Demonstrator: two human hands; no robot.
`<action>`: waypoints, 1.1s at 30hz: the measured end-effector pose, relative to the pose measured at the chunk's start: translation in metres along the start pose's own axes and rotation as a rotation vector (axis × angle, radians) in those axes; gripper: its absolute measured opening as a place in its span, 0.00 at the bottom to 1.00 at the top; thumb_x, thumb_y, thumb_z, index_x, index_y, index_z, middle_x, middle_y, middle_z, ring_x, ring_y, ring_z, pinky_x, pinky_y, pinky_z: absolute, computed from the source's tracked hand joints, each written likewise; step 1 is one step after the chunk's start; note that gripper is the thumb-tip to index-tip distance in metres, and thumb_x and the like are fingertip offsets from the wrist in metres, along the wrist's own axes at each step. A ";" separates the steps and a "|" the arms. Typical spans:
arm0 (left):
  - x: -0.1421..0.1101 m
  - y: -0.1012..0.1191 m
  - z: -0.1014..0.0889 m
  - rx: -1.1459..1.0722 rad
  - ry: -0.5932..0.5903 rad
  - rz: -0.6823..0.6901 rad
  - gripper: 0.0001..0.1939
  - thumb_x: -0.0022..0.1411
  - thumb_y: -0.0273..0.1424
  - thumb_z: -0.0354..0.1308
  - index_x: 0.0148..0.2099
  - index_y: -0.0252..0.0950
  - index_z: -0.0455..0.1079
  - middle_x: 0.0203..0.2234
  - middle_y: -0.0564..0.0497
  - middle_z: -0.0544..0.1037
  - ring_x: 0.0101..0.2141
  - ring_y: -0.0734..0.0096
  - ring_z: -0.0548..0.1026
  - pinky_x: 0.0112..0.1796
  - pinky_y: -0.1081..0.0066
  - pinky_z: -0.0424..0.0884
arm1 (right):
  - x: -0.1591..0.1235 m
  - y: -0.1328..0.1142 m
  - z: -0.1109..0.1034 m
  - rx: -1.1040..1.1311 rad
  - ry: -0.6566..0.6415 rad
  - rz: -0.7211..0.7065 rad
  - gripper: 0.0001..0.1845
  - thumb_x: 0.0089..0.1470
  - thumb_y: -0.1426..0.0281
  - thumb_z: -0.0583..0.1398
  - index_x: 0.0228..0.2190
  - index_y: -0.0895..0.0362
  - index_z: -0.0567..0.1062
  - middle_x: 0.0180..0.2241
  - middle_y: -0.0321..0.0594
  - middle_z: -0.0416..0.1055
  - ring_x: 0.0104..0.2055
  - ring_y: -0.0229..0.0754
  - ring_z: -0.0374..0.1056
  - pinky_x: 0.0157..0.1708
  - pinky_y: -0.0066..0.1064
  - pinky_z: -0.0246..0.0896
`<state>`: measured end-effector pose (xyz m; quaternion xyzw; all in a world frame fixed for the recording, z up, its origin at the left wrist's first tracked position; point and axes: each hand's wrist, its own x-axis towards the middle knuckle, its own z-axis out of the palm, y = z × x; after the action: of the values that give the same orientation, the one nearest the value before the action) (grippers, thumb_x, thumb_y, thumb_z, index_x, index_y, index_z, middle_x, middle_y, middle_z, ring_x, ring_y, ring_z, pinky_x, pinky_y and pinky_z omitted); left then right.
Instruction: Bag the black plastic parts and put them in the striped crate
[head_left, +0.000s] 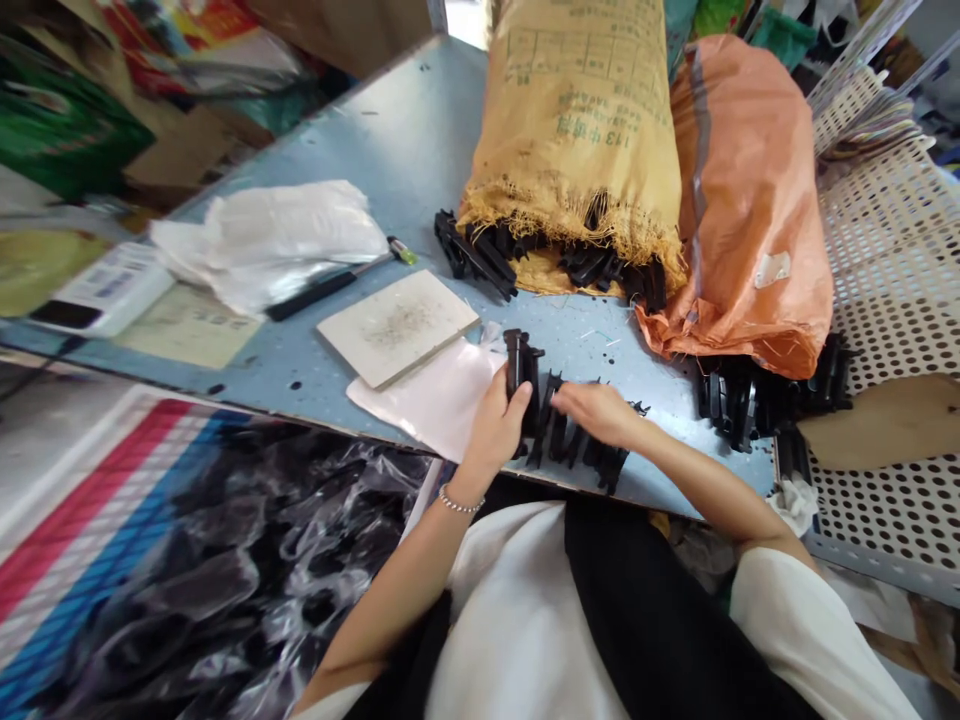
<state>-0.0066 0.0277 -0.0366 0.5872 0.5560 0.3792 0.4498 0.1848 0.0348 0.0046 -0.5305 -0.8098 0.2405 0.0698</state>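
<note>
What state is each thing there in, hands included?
Left hand: closed around black plastic parts
Right hand: fingers bent, grip unclear
Loose black parts: in a row
Yellow woven sack: lying open, black pieces protruding
Orange sack: lying, bulging
Pale board: lying flat, smudged
White plastic bag: crumpled

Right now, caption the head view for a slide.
Left hand holds black parts, right hand by others on the blue table, yellow sack beyond.

The left hand (495, 418) partly hides the held black part (516, 352).
</note>
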 end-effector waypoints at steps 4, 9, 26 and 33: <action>-0.003 -0.016 0.004 0.431 -0.115 -0.170 0.24 0.71 0.44 0.43 0.54 0.34 0.70 0.38 0.39 0.80 0.42 0.47 0.79 0.47 0.51 0.71 | 0.073 0.055 -0.043 -0.088 0.252 0.316 0.18 0.70 0.60 0.46 0.44 0.55 0.71 0.38 0.45 0.75 0.40 0.47 0.71 0.39 0.35 0.61; -0.017 -0.023 0.032 0.739 -0.053 0.003 0.27 0.72 0.42 0.42 0.63 0.31 0.64 0.48 0.34 0.76 0.43 0.51 0.78 0.43 0.58 0.73 | 0.144 0.105 -0.067 -0.244 0.384 0.654 0.23 0.68 0.63 0.51 0.58 0.64 0.61 0.56 0.64 0.62 0.52 0.57 0.69 0.47 0.44 0.63; 0.006 -0.001 0.025 -0.297 -0.097 -0.002 0.26 0.64 0.43 0.56 0.61 0.38 0.65 0.48 0.43 0.73 0.44 0.64 0.75 0.49 0.58 0.73 | 0.030 0.068 -0.033 0.411 0.607 0.437 0.04 0.60 0.69 0.50 0.39 0.53 0.62 0.29 0.32 0.64 0.26 0.36 0.63 0.28 0.28 0.61; 0.009 0.042 0.042 -0.798 -0.245 -0.191 0.22 0.58 0.46 0.62 0.48 0.38 0.68 0.31 0.53 0.75 0.29 0.71 0.74 0.35 0.67 0.73 | -0.056 0.001 0.002 0.182 0.320 -0.165 0.23 0.60 0.55 0.59 0.51 0.55 0.66 0.39 0.44 0.72 0.39 0.47 0.70 0.39 0.39 0.69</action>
<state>0.0469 0.0335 -0.0103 0.3538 0.3598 0.4487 0.7376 0.2085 -0.0157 0.0106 -0.4852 -0.8041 0.2190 0.2648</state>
